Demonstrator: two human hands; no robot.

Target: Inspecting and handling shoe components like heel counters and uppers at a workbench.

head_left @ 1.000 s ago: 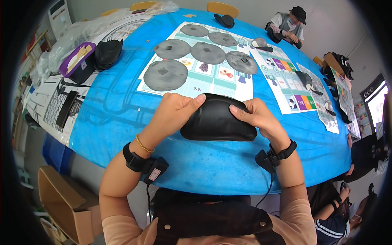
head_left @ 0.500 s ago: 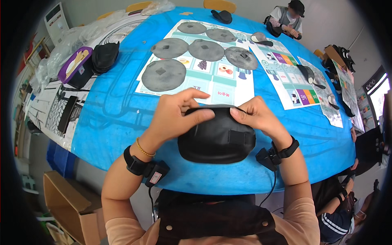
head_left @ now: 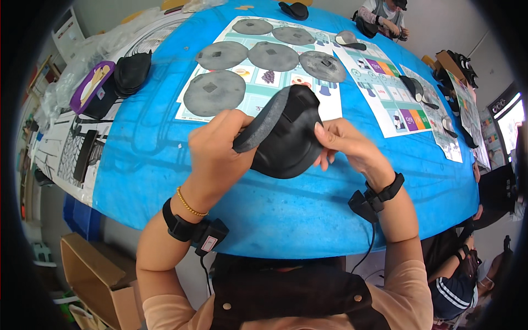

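Observation:
A black leather-like cover (head_left: 291, 140) is raised and tilted between my hands above the near half of the blue table. It has a curved outline, a small square patch near its upper end, and a grey fuzzy strip along its left edge. My left hand (head_left: 220, 140) is closed round that grey edge. My right hand (head_left: 344, 143) pinches the cover's right rim, thumb on the near face and the other fingers partly behind it. Beyond the cover, several grey oval discs (head_left: 214, 92) with small dark square patches lie on a printed picture sheet (head_left: 190, 113).
On the left, black covers (head_left: 132, 74) lean beside a purple-rimmed basket (head_left: 81, 102). Another picture sheet (head_left: 385, 118) with grey-and-black pieces lies right. A person (head_left: 388, 19) works at the far side; another (head_left: 456, 280) sits at lower right. A cardboard box (head_left: 91, 275) stands lower left.
The cover has been lifted and turned from lying wide and level to a steep tilt, so its grey edge shows. My left hand has closed on that edge; my right has shifted down its side.

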